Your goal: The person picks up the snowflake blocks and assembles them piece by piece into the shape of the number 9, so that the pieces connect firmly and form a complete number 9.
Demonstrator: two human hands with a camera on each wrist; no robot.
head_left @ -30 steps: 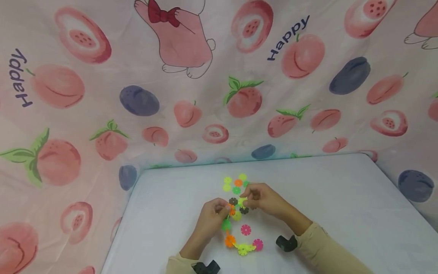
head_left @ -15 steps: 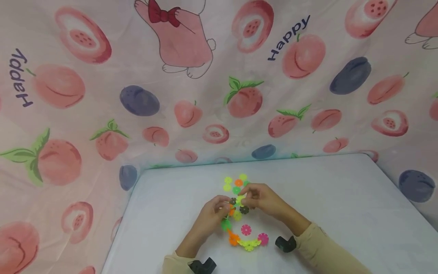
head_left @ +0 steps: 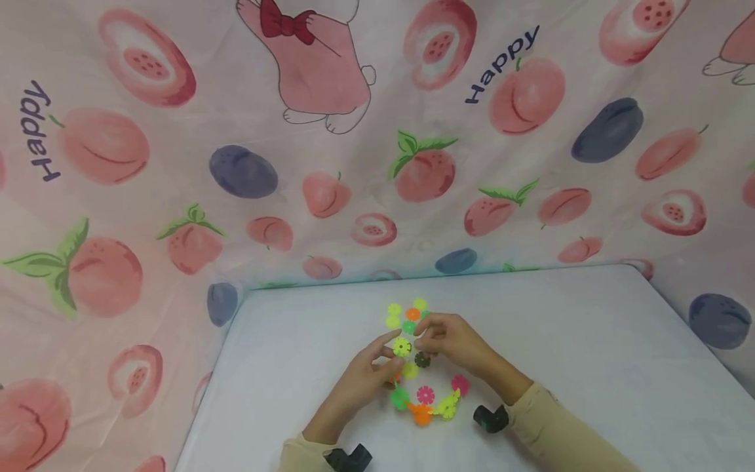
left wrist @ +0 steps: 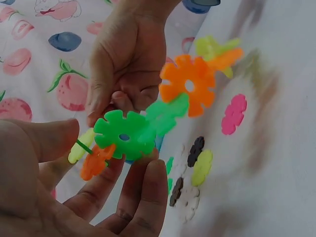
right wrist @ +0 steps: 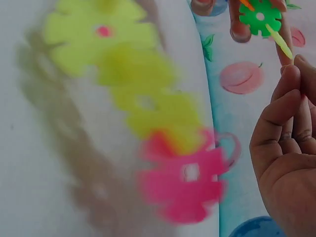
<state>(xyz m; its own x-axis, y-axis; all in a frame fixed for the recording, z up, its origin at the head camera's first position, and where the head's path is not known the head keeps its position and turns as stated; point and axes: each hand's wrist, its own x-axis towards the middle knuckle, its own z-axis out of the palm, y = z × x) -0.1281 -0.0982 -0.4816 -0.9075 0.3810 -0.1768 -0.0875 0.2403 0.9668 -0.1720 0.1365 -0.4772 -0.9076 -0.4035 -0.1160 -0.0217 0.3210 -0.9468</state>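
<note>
My left hand (head_left: 366,373) holds a chain of notched plastic discs, its thumb and fingertips around a green disc (left wrist: 125,136) and a small orange disc (left wrist: 96,160). A yellow disc (head_left: 402,347) joined to the green one lies between the hands. The right hand (head_left: 457,344) pinches the yellow disc's edge (right wrist: 280,43) between thumb and fingertip. From the left hand the chain hangs through another green disc (head_left: 400,398), an orange disc (head_left: 421,413) and yellow discs (head_left: 448,406) to a pink disc (head_left: 460,385).
Loose discs lie on the white table (head_left: 560,341): yellow, orange (head_left: 412,314) and green ones behind the hands, a dark disc (head_left: 422,359) and a yellow disc (head_left: 409,371) between them, a pink one (head_left: 425,394) nearer. A fruit-patterned cloth (head_left: 354,164) stands behind.
The hanging end of the chain has swung right and up. The yellow disc has shifted left, now facing the head camera, and the left fingers have spread wider around the chain.
</note>
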